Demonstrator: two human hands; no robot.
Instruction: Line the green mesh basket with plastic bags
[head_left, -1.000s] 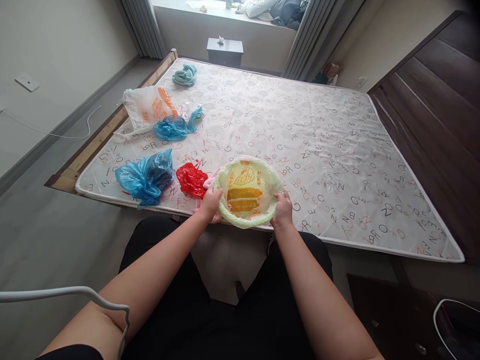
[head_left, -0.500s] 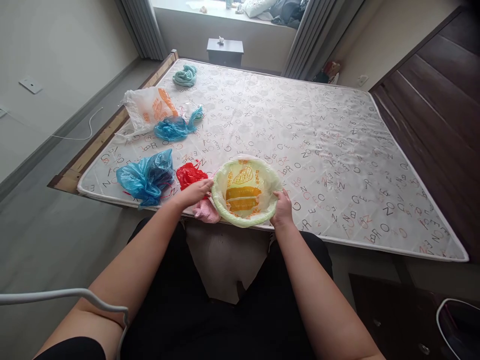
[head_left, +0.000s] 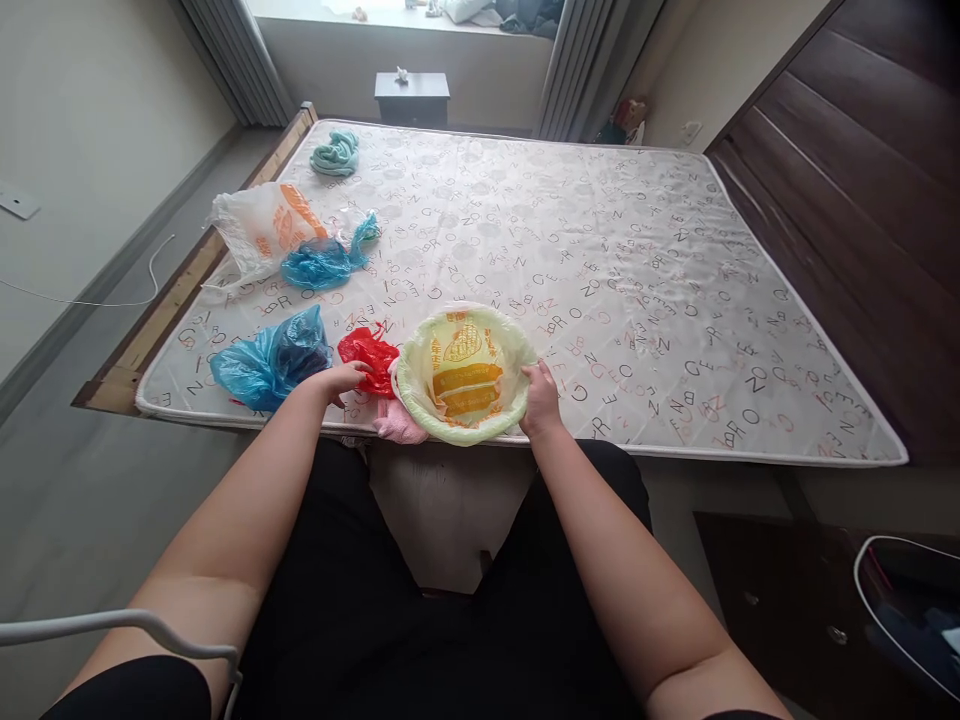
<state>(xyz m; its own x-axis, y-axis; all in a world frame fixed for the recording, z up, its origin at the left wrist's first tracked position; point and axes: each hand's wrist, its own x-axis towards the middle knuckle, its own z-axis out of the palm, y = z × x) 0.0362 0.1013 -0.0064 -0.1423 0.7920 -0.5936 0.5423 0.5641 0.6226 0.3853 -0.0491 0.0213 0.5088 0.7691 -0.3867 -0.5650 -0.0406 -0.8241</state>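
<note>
A round bin (head_left: 409, 395), lined with a pale yellow-green plastic bag with orange print, stands at the mattress's near edge. Its liner is folded over the rim all round. My right hand (head_left: 541, 400) grips the right side of that rim. My left hand (head_left: 341, 382) is off the bin, fingers apart, at the near left side of a crumpled red plastic bag (head_left: 375, 360); whether it touches the bag I cannot tell. A pink cloth (head_left: 401, 422) lies against the bin's lower left. Left of my left hand is a crumpled blue plastic bag (head_left: 262, 362).
The lettered mattress (head_left: 637, 300) fills the middle, with a wooden bed rail (head_left: 180, 290) on its left. Farther back lie a white-orange plastic bag (head_left: 259, 225), another blue bag (head_left: 319, 265) and a teal cloth (head_left: 336, 155). A white cable (head_left: 150, 625) crosses near my left arm.
My left hand has let go of the bin's left rim and moved left to the red bag. My right hand still holds the rim. The whole view has shifted slightly.
</note>
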